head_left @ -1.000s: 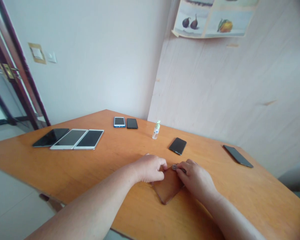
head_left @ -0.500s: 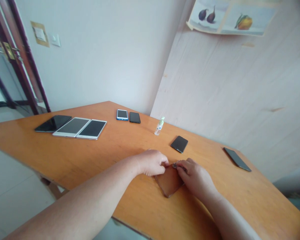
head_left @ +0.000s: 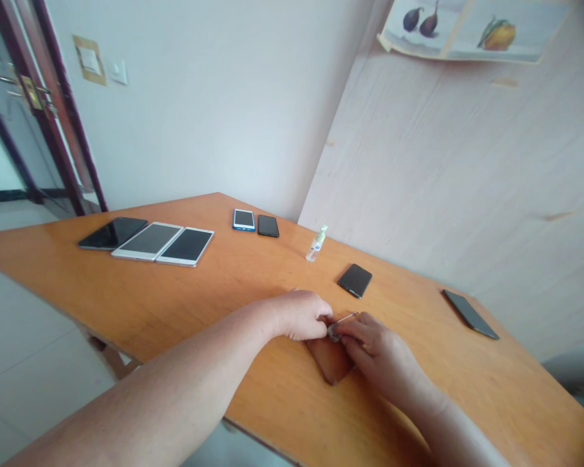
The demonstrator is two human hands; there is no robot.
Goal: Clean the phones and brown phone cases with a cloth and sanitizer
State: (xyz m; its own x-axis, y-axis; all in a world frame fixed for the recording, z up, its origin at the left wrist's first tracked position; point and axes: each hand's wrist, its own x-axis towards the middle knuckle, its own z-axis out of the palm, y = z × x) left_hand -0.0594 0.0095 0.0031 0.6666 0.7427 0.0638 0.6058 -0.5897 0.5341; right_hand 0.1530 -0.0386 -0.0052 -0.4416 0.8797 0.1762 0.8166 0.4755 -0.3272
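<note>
A flat, brownish case (head_left: 335, 364) that looks like a see-through phone case lies on the table in front of me, partly covered by both hands. My left hand (head_left: 305, 318) is closed at its far left edge, thumb and fingers pinching that edge. My right hand (head_left: 377, 344) is closed on a small greyish-white wad (head_left: 333, 333), perhaps a wipe, which touches the case's upper part near my left fingertips. The fingers hide most of the wad.
Ahead stand a small pump bottle (head_left: 316, 245) and a dark phone (head_left: 355, 280). Two phones lie behind, one blue-edged (head_left: 244, 219), one black (head_left: 268, 226). White tablets (head_left: 185, 246) and a black tablet (head_left: 113, 233) lie left; a dark tablet (head_left: 470, 314) lies right.
My right hand has moved the greyish wad slightly toward me and left, closer to my left fingertips. My left hand stays at the case's edge. The view has shifted slightly.
</note>
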